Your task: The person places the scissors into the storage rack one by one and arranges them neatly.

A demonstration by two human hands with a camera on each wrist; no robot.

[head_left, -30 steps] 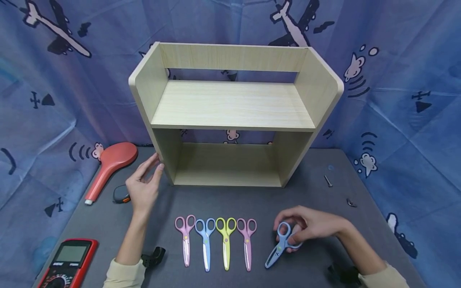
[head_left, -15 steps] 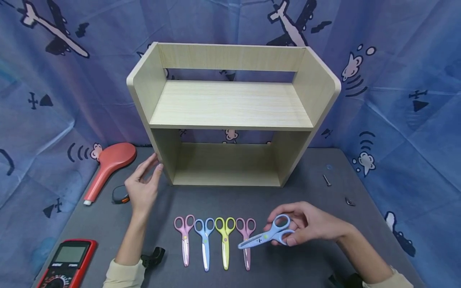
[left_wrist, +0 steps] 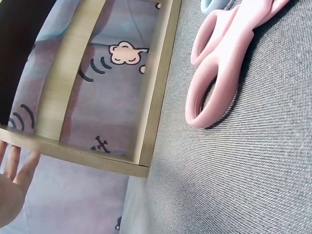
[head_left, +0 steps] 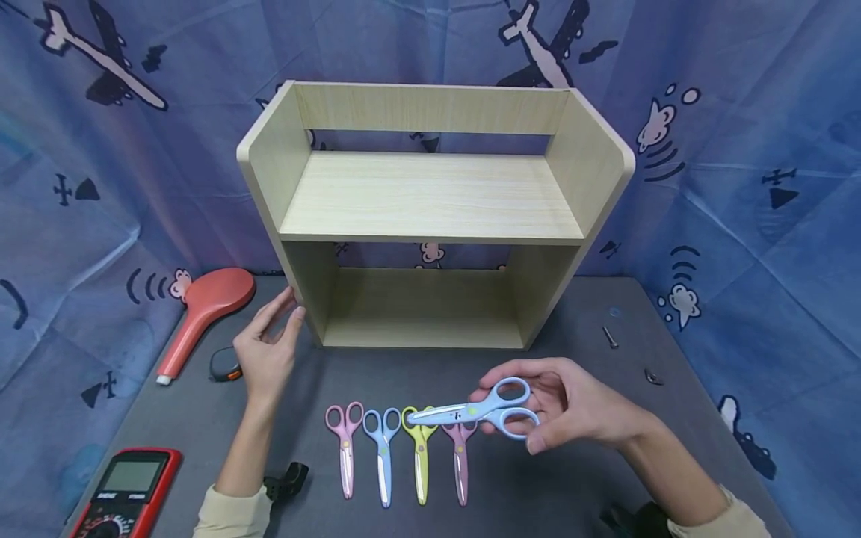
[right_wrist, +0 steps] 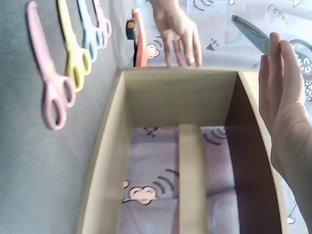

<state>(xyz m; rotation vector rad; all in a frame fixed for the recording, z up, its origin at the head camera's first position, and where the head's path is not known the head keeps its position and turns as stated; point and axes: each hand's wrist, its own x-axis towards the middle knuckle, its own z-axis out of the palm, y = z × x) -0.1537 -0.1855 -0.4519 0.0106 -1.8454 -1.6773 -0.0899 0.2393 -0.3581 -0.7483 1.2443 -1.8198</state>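
Observation:
My right hand holds a pair of light blue scissors by the handle loops, raised above the table with the blades pointing left. Their blade tips overlap the yellow scissors and the right-hand pink scissors in the head view. Blue scissors and another pink pair complete the row on the table, handles away from me. With its fingertips, my left hand touches the left side panel of a pale wooden two-tier shelf. In the right wrist view, the held scissors' blade shows beyond the fingers.
Left of the shelf lie a red paddle-shaped brush and a small dark object with an orange part. A red multimeter is at the front left. Two small metal pieces, including a screw, lie at right.
My right hand has lifted the blue scissors off the table's right side and carried them left and upward, turning the blades from down-left to left. The left hand stays at the shelf.

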